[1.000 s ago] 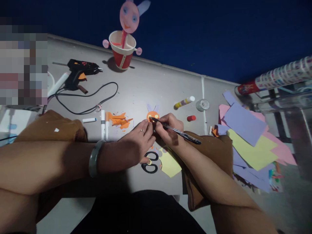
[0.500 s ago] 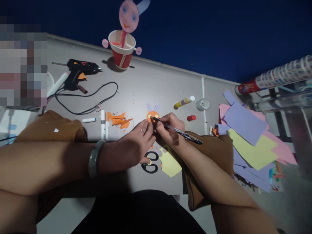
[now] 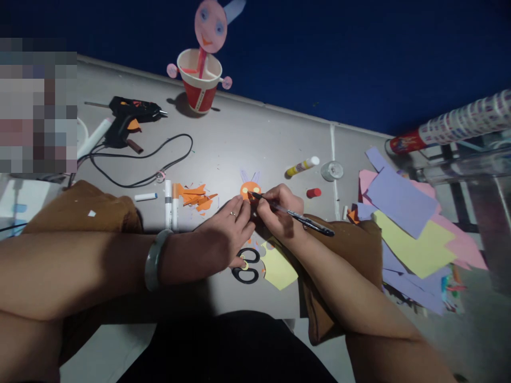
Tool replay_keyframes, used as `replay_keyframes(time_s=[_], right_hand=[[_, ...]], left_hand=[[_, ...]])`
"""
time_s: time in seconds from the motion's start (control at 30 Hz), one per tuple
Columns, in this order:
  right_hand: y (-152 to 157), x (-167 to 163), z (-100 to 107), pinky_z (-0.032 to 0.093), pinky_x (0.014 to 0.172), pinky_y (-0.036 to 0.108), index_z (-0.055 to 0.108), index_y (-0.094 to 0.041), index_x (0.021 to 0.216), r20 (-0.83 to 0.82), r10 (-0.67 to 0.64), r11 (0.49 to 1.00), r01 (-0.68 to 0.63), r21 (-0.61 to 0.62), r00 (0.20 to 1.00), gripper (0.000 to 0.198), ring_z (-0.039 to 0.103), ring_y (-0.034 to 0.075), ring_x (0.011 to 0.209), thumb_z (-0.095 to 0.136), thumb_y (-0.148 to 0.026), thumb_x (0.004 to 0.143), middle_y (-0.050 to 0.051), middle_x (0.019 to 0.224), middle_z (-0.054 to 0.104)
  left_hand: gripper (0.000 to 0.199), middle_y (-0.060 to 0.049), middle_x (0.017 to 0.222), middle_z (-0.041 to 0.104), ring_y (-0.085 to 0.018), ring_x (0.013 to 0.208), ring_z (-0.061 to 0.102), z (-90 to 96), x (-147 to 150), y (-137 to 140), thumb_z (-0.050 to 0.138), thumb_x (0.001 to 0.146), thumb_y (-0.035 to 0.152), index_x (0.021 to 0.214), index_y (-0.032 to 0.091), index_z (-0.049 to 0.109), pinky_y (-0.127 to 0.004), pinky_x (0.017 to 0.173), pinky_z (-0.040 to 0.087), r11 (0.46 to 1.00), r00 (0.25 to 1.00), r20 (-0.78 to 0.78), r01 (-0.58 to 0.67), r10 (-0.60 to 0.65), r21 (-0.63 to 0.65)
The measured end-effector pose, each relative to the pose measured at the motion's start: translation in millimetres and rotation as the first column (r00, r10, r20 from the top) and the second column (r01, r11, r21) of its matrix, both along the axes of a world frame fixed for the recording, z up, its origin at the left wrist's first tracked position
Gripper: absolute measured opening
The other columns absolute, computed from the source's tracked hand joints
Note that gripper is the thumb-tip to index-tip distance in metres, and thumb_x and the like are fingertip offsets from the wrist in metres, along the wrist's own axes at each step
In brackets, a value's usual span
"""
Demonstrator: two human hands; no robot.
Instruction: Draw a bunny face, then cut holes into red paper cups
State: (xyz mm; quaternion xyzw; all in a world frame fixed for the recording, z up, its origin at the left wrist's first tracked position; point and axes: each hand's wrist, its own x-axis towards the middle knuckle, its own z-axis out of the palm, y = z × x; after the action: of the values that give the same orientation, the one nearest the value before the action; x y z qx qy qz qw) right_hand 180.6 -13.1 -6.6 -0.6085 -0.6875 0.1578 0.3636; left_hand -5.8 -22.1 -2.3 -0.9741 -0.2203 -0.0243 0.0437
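Note:
A small orange paper face with yellow eyes and purple ears lies flat on the table. My left hand rests at its lower edge, fingers stretched out and pressing it down. In my right hand is a black pen, pinched between thumb and fingers, its tip at the face near the yellow eyes. Black-handled scissors lie below my left fingers, their blades hidden. Beside them is a cut piece of yellow paper.
Orange paper scraps and white markers lie left of my hands. A glue gun with a looped cord and a red paper cup puppet stand farther back. On the right are a glue stick, its red cap and coloured paper sheets.
The pen has shifted very slightly to the right, its rear end a little lower. My left hand and the orange face stay in place.

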Motion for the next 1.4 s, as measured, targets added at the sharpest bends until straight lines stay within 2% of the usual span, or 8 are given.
replay_keyframes(time_s=[0.1, 0.27, 0.37, 0.8, 0.93, 1.4], right_hand=[[0.2, 0.6, 1.4, 0.044, 0.051, 0.026, 0.049, -0.024, 0.073, -0.023, -0.014, 1.0, 0.014, 0.007, 1.0, 0.01, 0.054, 0.012, 0.05, 0.057, -0.022, 0.078, -0.005, 0.06, 0.06], [1.6, 4.8, 2.8, 0.045, 0.055, 0.029, 0.049, -0.024, 0.073, -0.061, -0.105, 0.99, 0.11, 0.089, 0.993, 0.009, 0.055, 0.013, 0.054, 0.057, -0.023, 0.077, -0.005, 0.059, 0.057], [2.3, 6.6, 2.3, 0.045, 0.057, 0.029, 0.048, -0.024, 0.071, -0.044, -0.132, 0.988, 0.135, 0.077, 0.99, 0.01, 0.054, 0.014, 0.056, 0.058, -0.023, 0.076, -0.005, 0.06, 0.056], [-0.6, 8.5, -1.2, 0.042, 0.05, 0.028, 0.047, -0.024, 0.071, 0.012, -0.088, 0.995, 0.087, 0.055, 0.996, 0.011, 0.049, 0.012, 0.049, 0.057, -0.022, 0.076, -0.006, 0.054, 0.052], [-1.0, 7.6, -1.0, 0.042, 0.051, 0.027, 0.048, -0.024, 0.071, 0.019, -0.077, 0.995, 0.075, 0.059, 0.997, 0.011, 0.05, 0.012, 0.049, 0.058, -0.022, 0.077, -0.006, 0.054, 0.054], [0.1, 4.9, 0.4, 0.043, 0.05, 0.027, 0.048, -0.024, 0.07, 0.016, -0.088, 0.996, 0.087, 0.037, 0.996, 0.011, 0.052, 0.012, 0.047, 0.057, -0.022, 0.077, -0.005, 0.054, 0.057]], left_hand=[[0.097, -0.031, 0.14, 0.054, -0.042, 0.133, 0.051, -2.6, 0.5, 0.5, 0.056, 0.071, 0.084, 0.125, 0.004, 0.059, -0.052, 0.119, 0.023, 1.0, 1.0, 0.016, 0.0, 0.0, -0.026], [0.099, -0.03, 0.141, 0.054, -0.042, 0.135, 0.05, -0.3, 0.8, 1.1, 0.054, 0.072, 0.084, 0.131, 0.004, 0.057, -0.052, 0.119, 0.023, 0.999, 1.0, -0.021, 0.0, -0.001, -0.036], [0.099, -0.03, 0.142, 0.054, -0.042, 0.134, 0.05, 1.7, 0.8, 1.2, 0.055, 0.073, 0.083, 0.134, 0.004, 0.055, -0.052, 0.118, 0.023, 0.999, 1.0, -0.027, -0.003, 0.002, -0.041], [0.097, -0.025, 0.141, 0.056, -0.037, 0.138, 0.047, 8.3, 0.3, 0.8, 0.053, 0.076, 0.082, 0.137, 0.007, 0.054, -0.05, 0.12, 0.021, 0.999, 0.998, -0.054, -0.011, 0.009, -0.033], [0.098, -0.027, 0.142, 0.054, -0.039, 0.136, 0.049, 10.0, 0.0, 0.9, 0.057, 0.074, 0.081, 0.136, 0.005, 0.054, -0.05, 0.12, 0.021, 0.998, 0.999, -0.034, -0.012, 0.01, -0.058], [0.099, -0.027, 0.145, 0.051, -0.041, 0.135, 0.05, 6.2, 1.5, 1.2, 0.056, 0.073, 0.083, 0.137, 0.007, 0.054, -0.05, 0.12, 0.021, 0.998, 0.997, -0.069, -0.029, 0.025, -0.063]])
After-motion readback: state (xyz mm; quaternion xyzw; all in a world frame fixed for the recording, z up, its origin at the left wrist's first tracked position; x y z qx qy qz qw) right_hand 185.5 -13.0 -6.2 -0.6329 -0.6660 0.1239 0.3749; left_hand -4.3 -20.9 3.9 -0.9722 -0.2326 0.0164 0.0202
